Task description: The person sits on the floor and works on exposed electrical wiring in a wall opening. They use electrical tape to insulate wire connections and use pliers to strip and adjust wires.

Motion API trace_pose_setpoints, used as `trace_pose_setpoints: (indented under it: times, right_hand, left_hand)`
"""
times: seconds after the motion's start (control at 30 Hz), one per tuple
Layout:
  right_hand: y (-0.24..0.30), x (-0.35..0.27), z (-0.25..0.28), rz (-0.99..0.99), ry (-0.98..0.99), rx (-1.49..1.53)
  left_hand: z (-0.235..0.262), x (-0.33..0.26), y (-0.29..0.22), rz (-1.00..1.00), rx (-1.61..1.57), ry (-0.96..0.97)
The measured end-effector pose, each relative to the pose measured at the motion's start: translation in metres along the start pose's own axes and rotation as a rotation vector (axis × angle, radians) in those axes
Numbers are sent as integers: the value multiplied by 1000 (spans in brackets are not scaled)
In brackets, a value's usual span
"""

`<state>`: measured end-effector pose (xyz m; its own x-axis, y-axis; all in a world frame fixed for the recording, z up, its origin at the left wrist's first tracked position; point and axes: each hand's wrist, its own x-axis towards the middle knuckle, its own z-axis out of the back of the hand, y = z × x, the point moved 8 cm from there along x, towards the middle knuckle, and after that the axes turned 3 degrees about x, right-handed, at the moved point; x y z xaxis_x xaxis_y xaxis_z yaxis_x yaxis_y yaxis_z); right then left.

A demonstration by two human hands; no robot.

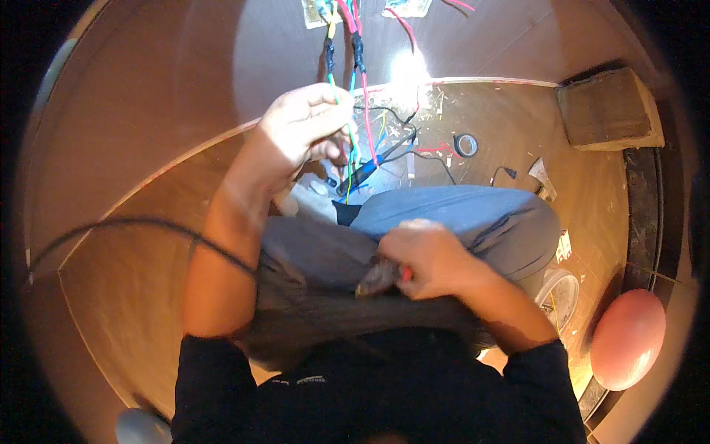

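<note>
My left hand point(307, 126) is raised near the wall, its thumb and fingers pinched on a thin green wire point(333, 83). This wire hangs from a wall box point(316, 13) through a joint wrapped in black tape point(330, 55). Just right of the hand, a red wire point(365, 111) and a blue wire point(353, 80) come down from a second taped joint point(359, 53). Over my lap, my right hand point(425, 255) is closed around pliers point(379, 277) with a bit of red handle showing. Their jaws point left and are blurred, apart from the wires.
A dark tool with blue parts point(360, 177) lies on the floor before my legs, among wire scraps. Farther right are a black tape roll point(466, 145), a plug point(510, 173) and a cardboard box point(612, 111). A white bucket point(568, 285) and pink balloon point(629, 340) stand right. A black cable point(159, 221) arches at left.
</note>
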<state>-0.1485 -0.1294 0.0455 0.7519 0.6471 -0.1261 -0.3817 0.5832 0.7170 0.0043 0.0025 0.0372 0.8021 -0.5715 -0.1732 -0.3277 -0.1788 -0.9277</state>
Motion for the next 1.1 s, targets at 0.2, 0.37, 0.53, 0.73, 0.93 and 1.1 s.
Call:
trace_pose_setpoints:
  times: [0.2,0.37,0.53,0.73,0.93,1.1]
  right_hand:
    - [-20,-12,42,-68,-89,185]
    - [-20,1,39,-198,-102,506]
    - [-46,0,3,-436,-72,1094]
    - [-58,4,-6,-496,-123,1085]
    - [-64,6,-22,-513,-98,1101]
    - [-68,10,-32,-457,-52,1159]
  left_hand:
    - [0,-3,2,57,-19,-13]
    - [3,-15,1,71,223,-125]
    - [-5,-25,-7,22,452,-232]
    - [-19,-36,-22,27,819,-102]
    - [-21,-33,-9,155,506,29]
    - [-28,-29,-13,48,660,37]
